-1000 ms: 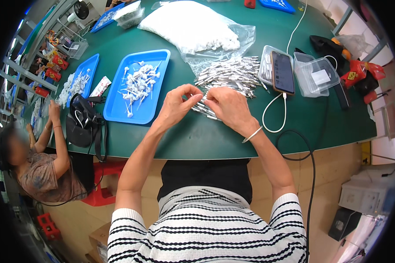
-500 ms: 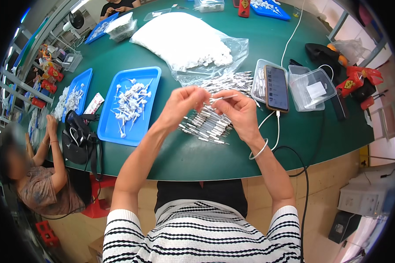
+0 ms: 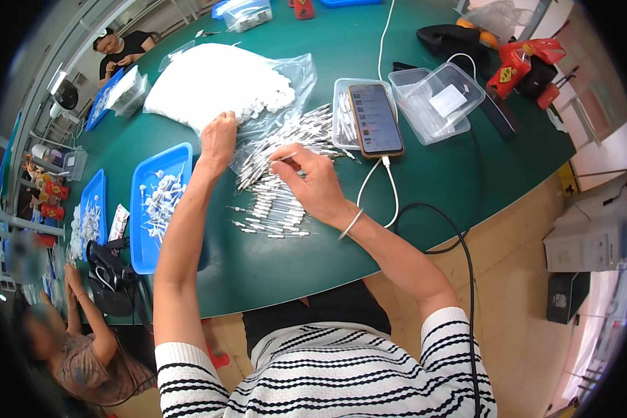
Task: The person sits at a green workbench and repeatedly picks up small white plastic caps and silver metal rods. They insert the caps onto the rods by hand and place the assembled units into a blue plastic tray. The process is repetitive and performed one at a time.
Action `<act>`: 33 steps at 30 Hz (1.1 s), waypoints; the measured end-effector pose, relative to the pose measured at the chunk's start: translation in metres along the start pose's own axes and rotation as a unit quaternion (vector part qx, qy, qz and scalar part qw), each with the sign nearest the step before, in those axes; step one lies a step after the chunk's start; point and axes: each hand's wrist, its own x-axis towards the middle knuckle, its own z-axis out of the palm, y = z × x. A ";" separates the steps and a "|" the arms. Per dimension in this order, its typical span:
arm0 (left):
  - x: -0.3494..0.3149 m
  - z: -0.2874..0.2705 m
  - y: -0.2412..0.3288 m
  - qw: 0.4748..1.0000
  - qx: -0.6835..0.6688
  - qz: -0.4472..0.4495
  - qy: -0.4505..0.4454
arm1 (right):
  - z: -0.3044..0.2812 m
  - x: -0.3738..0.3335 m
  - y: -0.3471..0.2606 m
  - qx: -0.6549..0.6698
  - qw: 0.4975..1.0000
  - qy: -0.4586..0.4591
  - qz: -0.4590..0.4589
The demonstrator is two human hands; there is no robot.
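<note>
Thin silvery rod (image 3: pixel 288 157) pinched in the right hand (image 3: pixel 306 180); left hand (image 3: pixel 218 141) at the white pieces (image 3: pixel 262 102).

The right hand's thumb and fingers close on the rod, over the left part of a loose pile of similar rods (image 3: pixel 275 198) on the green table (image 3: pixel 508 164); the left hand, farther off and to the left, has its fingers bunched at the near edge of the white pieces, though whether they grip one cannot be told; those pieces spill toward the right from a clear plastic bag (image 3: pixel 302 73); left of the pile sits a blue tray (image 3: pixel 143 260) with white-headed sticks (image 3: pixel 161 198); to the right a phone (image 3: pixel 375 120) rests on a clear box (image 3: pixel 341 87) of rods.
</note>
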 end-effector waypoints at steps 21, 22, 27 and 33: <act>-0.128 -0.092 0.074 0.545 -0.801 -0.249 0.011 | 0.043 -0.004 -0.009 0.353 0.912 0.010 0.210; -0.130 -0.090 0.072 0.534 -0.805 -0.259 0.006 | 0.045 -0.007 -0.007 0.345 0.914 0.008 0.215; -0.130 -0.087 0.068 0.533 -0.794 -0.293 0.010 | 0.044 -0.011 -0.004 0.360 0.911 0.009 0.201; -0.131 -0.095 0.075 0.550 -0.797 -0.252 0.004 | 0.045 -0.010 -0.004 0.359 0.914 0.003 0.187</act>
